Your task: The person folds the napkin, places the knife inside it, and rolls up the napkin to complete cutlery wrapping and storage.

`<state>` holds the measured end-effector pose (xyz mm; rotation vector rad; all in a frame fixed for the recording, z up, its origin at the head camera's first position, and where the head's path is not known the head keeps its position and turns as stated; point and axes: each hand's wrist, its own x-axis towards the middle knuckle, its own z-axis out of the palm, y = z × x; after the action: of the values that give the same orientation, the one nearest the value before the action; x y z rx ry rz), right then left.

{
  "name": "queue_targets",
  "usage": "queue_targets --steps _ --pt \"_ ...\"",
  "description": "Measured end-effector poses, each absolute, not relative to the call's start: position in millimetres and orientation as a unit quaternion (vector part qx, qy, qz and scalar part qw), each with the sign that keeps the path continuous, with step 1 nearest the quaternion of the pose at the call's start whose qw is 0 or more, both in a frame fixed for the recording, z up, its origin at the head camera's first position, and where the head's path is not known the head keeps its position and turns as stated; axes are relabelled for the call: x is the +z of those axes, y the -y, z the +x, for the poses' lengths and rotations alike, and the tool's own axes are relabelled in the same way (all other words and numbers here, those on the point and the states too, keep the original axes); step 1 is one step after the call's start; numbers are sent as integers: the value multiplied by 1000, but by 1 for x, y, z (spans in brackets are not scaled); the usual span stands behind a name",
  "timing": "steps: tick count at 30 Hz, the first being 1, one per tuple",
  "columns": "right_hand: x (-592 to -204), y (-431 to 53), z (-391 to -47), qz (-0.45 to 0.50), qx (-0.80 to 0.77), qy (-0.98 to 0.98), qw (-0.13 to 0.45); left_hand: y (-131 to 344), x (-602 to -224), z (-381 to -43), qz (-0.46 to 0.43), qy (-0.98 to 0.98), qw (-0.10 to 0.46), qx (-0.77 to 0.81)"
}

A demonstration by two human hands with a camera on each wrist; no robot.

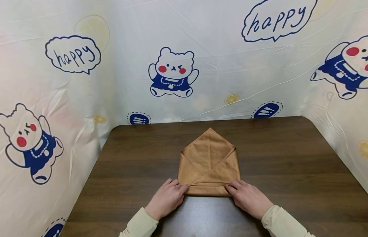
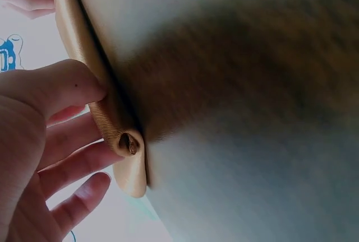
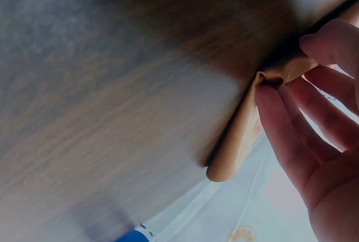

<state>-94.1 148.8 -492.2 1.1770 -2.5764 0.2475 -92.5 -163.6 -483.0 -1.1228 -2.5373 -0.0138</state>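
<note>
A brown cloth [image 1: 209, 158] lies folded like an envelope on the wooden table, its pointed flap away from me. Its near edge is turned over into a flat roll. At the left end of that roll my left hand [image 1: 169, 199] pinches the fabric; in the left wrist view the thumb [image 2: 73, 82] is on one side and the fingers on the other. My right hand [image 1: 249, 199] grips the right end in the same way. The right wrist view shows the rolled cloth end [image 3: 227, 161] beside the fingers, with a small open fold between them.
The dark wooden table [image 1: 136, 154] reaches to a pale printed curtain [image 1: 213, 75] at the back and both sides. Bears, lemon slices and "happy" bubbles are printed on it. Pale sleeves [image 1: 142, 223] cover both forearms.
</note>
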Motion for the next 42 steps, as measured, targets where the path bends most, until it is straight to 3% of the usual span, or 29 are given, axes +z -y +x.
queue_targets --steps 8,25,34,42 --pt "-493 -148 -96 418 80 888 174 164 -484 -95 -379 909 170 -23" --pt "-491 -149 -97 397 76 895 189 170 -488 -102 -344 932 74 -90" --pt "-491 -152 -98 369 113 915 120 175 -491 -104 -320 933 46 -157" --pt "-480 -154 -98 369 145 917 33 177 -490 -107 -280 932 -31 -228"
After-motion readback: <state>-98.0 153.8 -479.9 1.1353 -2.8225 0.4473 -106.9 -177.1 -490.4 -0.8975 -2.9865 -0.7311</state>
